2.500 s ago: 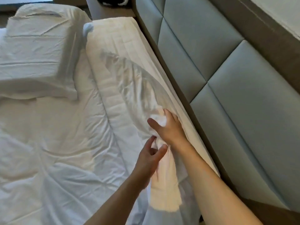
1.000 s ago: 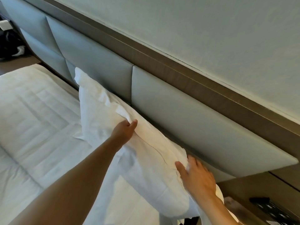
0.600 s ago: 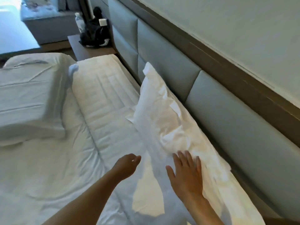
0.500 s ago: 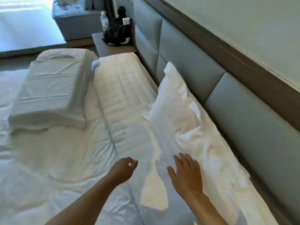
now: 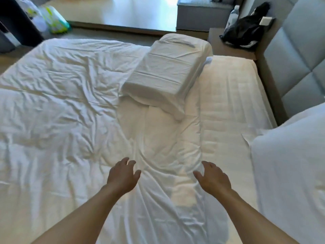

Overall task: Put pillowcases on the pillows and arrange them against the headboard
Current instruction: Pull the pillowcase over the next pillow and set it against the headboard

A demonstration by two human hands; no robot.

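A white cased pillow point(image 5: 290, 164) leans at the right edge of the view, by the grey padded headboard point(image 5: 299, 64). A second white pillow point(image 5: 168, 71) lies flat on the bed farther ahead, away from the headboard. My left hand point(image 5: 123, 175) and my right hand point(image 5: 212, 178) hover over the rumpled white duvet point(image 5: 61, 111), fingers spread, holding nothing. Both hands are apart from either pillow.
A bare quilted mattress strip point(image 5: 228, 106) runs along the headboard. A bedside table point(image 5: 233, 46) beyond the bed holds a black bag point(image 5: 246, 30) and a bottle point(image 5: 233, 16). Green and white bags point(image 5: 52, 20) sit on the floor at far left.
My hands left the pillow that now leans at the headboard. The view turned left toward the bed's middle, and both hands now hover empty over the duvet.
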